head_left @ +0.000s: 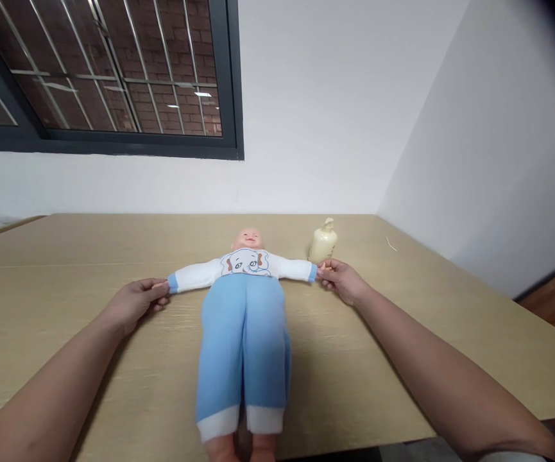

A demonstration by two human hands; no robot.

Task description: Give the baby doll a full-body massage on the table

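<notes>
A baby doll (pixel 246 333) lies on its back on the wooden table, its head away from me and its feet toward me. It wears a white top (pixel 246 263) with an elephant print and light blue trousers with white cuffs. Both doll arms are stretched out sideways. My left hand (pixel 137 301) is closed around the doll's hand at the blue cuff on the left. On the other side, my right hand (pixel 342 280) pinches the doll's other hand beside its blue cuff. Just behind my right hand stands a cream pump bottle (pixel 324 240).
The wooden table (pixel 89 250) reaches back to a white wall (pixel 315 128). A dark-framed window (pixel 233 83) with metal bars is at the upper left. A thin pale strip (pixel 391 244) lies toward the table's right edge.
</notes>
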